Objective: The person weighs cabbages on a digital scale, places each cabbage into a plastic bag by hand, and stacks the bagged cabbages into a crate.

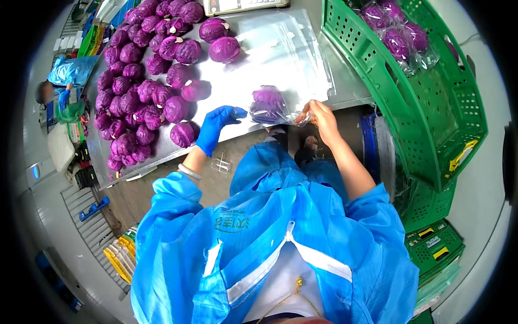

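Observation:
A red cabbage (268, 102) sits inside a clear plastic bag (290, 116) at the near edge of the metal table. My right hand (322, 120), bare, pinches the bag's edge on the right between thumb and fingers. On the other side, my left hand (217, 127) wears a blue glove. Its fingers are bent and pressed together at the bag's left edge, though the thin film there is hard to make out. A loose cabbage (183, 134) lies just left of the glove.
Many bare cabbages (129, 102) cover the table's left side. Flat clear bags (286, 48) lie stacked beyond the bagged cabbage, near a scale (245, 5). At right, a green crate (372, 81) contains bagged cabbages (396, 43). Another person (70, 73) in blue is at far left.

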A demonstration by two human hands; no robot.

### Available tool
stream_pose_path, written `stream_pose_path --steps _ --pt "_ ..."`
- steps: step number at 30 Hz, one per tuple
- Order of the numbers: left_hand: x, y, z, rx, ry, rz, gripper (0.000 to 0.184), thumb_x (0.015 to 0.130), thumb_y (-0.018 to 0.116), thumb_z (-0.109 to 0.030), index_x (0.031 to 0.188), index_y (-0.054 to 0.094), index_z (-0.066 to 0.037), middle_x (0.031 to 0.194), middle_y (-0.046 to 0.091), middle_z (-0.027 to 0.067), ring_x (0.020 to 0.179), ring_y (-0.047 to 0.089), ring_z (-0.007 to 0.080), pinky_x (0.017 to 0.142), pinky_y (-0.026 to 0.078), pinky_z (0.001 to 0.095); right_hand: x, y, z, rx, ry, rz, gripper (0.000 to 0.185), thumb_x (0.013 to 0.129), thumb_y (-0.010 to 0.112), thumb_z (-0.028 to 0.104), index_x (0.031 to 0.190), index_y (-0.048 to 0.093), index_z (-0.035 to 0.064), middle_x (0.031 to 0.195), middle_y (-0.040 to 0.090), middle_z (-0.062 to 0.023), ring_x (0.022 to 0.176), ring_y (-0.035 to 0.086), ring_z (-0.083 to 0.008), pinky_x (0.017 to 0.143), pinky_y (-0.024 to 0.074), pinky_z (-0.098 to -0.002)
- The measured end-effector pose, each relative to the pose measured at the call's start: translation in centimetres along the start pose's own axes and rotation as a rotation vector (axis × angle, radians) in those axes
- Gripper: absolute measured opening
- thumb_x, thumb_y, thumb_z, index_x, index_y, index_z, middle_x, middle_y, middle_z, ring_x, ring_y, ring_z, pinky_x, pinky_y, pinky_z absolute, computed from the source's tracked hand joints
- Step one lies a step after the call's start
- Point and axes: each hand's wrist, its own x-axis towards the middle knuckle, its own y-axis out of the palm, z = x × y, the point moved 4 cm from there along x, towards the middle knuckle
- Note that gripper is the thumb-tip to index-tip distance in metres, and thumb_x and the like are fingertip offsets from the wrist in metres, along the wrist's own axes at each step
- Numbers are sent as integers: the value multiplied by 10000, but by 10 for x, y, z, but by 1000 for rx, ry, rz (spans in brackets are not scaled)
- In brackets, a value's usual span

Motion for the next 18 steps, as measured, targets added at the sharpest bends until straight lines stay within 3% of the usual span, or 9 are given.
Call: stream_pose_path --steps 6,7,8,9,10,12,15,16,18 --pt "2 -19 75 -452 -159 -134 356 1017 472 -283 1165 651 -13 1083 706 85 983 664 189 872 507 330 54 -10 -29 -59 319 -305 279 1026 476 257 956 577 7 696 633 -99 599 645 -218 542 522 -298" --pt "-1 -20 72 -435 -135 -151 359 1016 474 -287 1166 649 -11 1087 705 86 984 664 189 869 508 327 53 -13 -20 -53 135 -448 255 1012 486 238 979 569 -1 740 639 -114 614 641 -204 528 526 -306" --pt "-4 -19 69 -418 -112 -167 362 1015 476 -290 1167 646 -9 1091 704 88 984 665 188 866 510 324 59 -23 -9 -258 -121 -621 200 941 587 193 987 569 -1 902 655 -156 779 665 -252 650 557 -369" --pt "-8 -20 70 -472 -113 -155 358 1010 480 -290 1157 650 -12 1094 702 89 979 665 188 861 512 317 39 9 29 -693 -375 -604 221 887 636 167 1020 571 2 989 649 -157 882 647 -289 756 543 -409" --pt "-11 -18 66 -504 -141 -204 358 1007 480 -291 1144 654 -9 1095 701 91 973 669 190 849 516 307 19 51 66 -1124 -632 -556 282 832 686 141 1053 573 5 1076 643 -158 984 628 -325 862 529 -449" --pt "-3 -29 88 -539 -138 -201 338 999 492 -266 1152 647 -7 1082 700 90 971 669 192 848 521 307 39 111 64 -1224 -961 223 536 731 777 174 1209 564 56 1232 586 -137 1128 545 -373 1017 439 -490" --pt "-3 -32 91 -866 -282 -245 318 963 552 -226 1168 639 2 1070 683 110 986 646 203 855 511 332 79 145 39 -1555 -668 462 817 630 848 279 1364 508 167 1386 468 -133 1187 496 -377 985 477 -497" --pt "-6 -46 94 -659 -192 -371 318 954 555 -195 1195 624 1 1088 677 110 992 643 200 862 509 331 97 130 13 -1515 -482 518 888 588 870 309 1385 496 196 1425 426 -132 1206 480 -384 965 493 -504" --pt "-12 -79 96 -227 -8 -600 342 936 560 -134 1249 593 0 1122 665 111 1004 637 194 875 503 329 96 139 5 -1633 -442 518 900 574 873 322 1383 494 215 1424 426 -122 1190 482 -414 902 531 -506"
